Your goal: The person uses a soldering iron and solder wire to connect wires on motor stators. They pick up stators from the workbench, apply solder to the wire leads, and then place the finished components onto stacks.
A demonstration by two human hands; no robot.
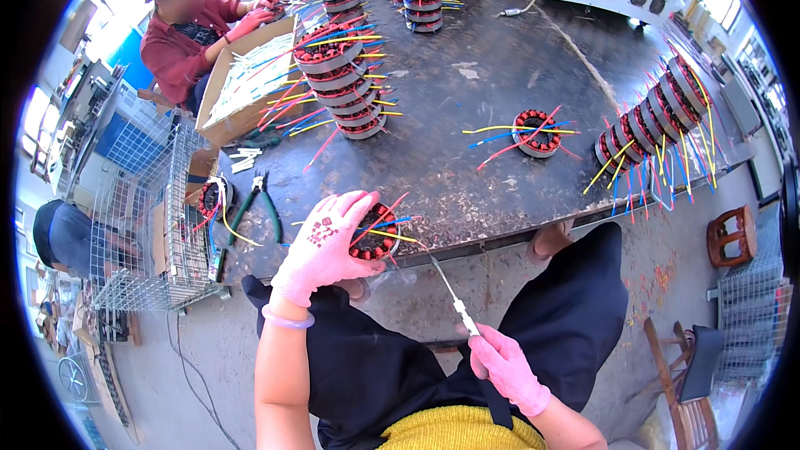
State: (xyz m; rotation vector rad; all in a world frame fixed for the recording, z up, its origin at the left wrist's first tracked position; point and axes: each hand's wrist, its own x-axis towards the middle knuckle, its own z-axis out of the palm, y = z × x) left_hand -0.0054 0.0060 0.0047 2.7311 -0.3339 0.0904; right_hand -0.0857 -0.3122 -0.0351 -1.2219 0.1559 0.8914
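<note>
My left hand (323, 243), in a pink glove, grips a small motor stator (381, 243) at the table's front edge. The stator is a ring of red-and-black windings, with red, yellow and blue leads sticking out. My right hand (507, 365), also in a pink glove, is closed around the lower end of a thin white-and-grey stick-like piece (459, 307) over my lap. Its narrow tip points up at the stator's leads; whether it touches one I cannot tell. Left of my left hand lie green-handled pliers (265, 204) and another stator (215, 197).
Stacked stators (346, 87) stand on the dark table (467, 192); another stack (654, 117) leans at right. A single stator (536, 135) lies between. A carton (242, 87) holds white sleeves. Across sits a co-worker (187, 42). A wire basket (179, 217) adjoins the table.
</note>
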